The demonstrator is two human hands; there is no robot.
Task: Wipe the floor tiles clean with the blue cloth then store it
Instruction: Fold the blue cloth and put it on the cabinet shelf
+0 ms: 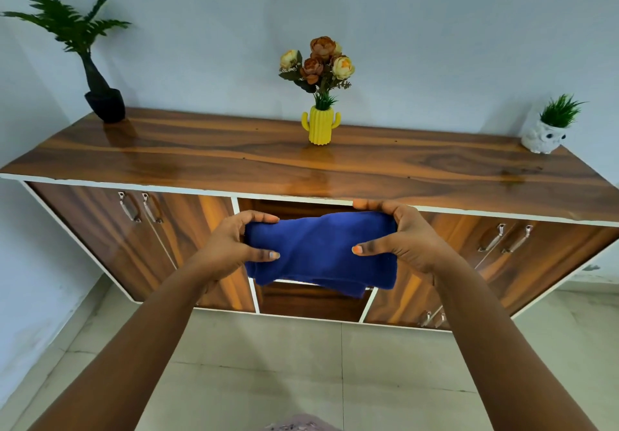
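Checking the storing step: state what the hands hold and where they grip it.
Both hands hold the folded blue cloth: the left hand pinches its left end, the right hand its right end, in front of the cabinet's open middle compartment.

**Count of things in view**

One blue cloth (321, 253), folded, held between two hands: the left hand (234, 249) and the right hand (408, 239). One wooden cabinet (100, 229) with one worktop (234, 159). Three potted decorations stand on it: one fern in a black pot (105, 103), one flower bunch in a yellow cactus vase (320, 125), one grass tuft in a white owl pot (544, 135). Six metal door handles (129, 207) show: two left, two right, two low at right. One open middle compartment (301, 300).
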